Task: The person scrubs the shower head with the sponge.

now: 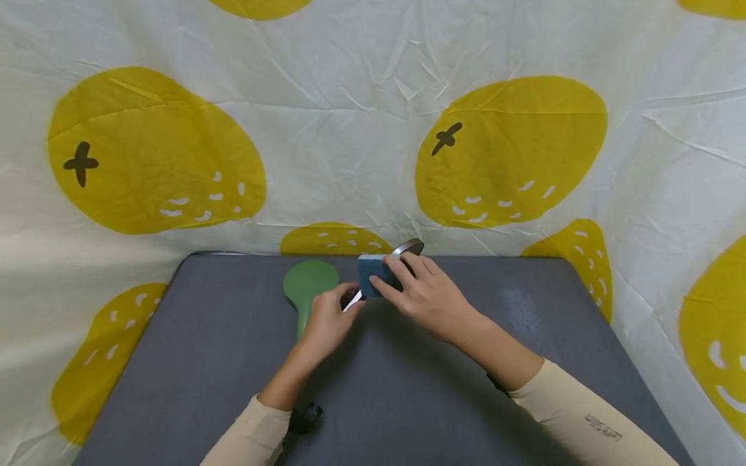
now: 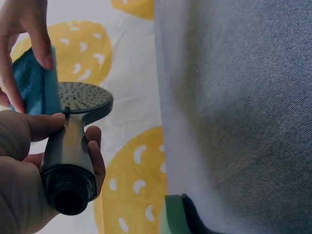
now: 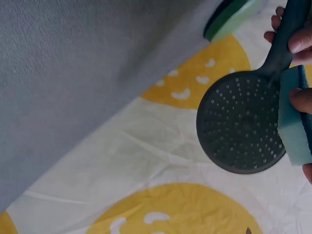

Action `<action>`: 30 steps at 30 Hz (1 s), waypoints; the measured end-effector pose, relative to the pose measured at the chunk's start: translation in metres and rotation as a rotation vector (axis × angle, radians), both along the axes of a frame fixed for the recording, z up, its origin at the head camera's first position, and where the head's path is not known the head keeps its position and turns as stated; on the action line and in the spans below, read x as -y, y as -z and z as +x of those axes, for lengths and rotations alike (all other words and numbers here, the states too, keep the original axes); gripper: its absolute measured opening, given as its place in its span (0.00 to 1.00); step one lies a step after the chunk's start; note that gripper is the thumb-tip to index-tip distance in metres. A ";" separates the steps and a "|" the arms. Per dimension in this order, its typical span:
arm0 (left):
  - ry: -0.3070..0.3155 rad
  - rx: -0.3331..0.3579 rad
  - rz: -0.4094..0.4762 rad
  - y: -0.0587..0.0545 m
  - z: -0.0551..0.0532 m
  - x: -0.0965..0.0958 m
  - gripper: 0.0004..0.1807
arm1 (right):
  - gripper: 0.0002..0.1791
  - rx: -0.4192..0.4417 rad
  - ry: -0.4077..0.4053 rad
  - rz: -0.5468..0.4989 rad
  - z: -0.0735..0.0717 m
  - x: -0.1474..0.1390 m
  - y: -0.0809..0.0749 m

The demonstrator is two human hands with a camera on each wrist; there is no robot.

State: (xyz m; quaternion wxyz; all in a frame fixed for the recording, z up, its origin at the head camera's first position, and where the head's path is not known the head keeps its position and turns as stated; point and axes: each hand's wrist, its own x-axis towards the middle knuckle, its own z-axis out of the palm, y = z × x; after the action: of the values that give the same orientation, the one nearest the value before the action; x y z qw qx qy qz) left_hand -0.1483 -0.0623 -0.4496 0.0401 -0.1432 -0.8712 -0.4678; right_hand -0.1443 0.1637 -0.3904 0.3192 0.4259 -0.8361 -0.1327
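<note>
A dark grey shower head [image 3: 239,122] with a round nozzle face is held above the table. My left hand [image 1: 329,320] grips its handle [image 2: 68,146], thumb on one side and fingers around the other; the open threaded end points toward the left wrist camera. My right hand [image 1: 431,294] pinches a blue sponge [image 1: 373,275] with a darker scrubbing side between thumb and fingers. In the right wrist view the sponge [image 3: 295,124] overlaps the edge of the nozzle face near the neck. Part of the handle is hidden by my left fingers.
On the dark grey table [image 1: 466,401] lies a green shower head-shaped object [image 1: 311,281], left of the hands, its narrow end passing behind my left hand. A white cloth with yellow shapes [image 1: 344,149] hangs behind the table's far edge.
</note>
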 end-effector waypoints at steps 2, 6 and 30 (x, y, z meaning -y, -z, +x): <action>0.002 0.000 0.005 -0.001 0.000 0.000 0.17 | 0.30 0.003 0.012 -0.018 -0.001 -0.004 -0.006; -0.009 0.007 0.014 -0.003 -0.002 -0.001 0.16 | 0.30 0.001 0.038 -0.069 -0.007 -0.011 -0.021; -0.009 0.126 0.183 0.004 -0.007 0.006 0.22 | 0.33 0.137 -0.043 -0.191 -0.005 0.006 -0.001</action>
State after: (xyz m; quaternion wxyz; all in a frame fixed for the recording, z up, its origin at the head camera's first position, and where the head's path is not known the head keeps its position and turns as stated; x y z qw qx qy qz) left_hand -0.1553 -0.0681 -0.4535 0.0005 -0.1053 -0.8262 -0.5534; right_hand -0.1491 0.1576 -0.3898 0.3033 0.4193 -0.8555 -0.0162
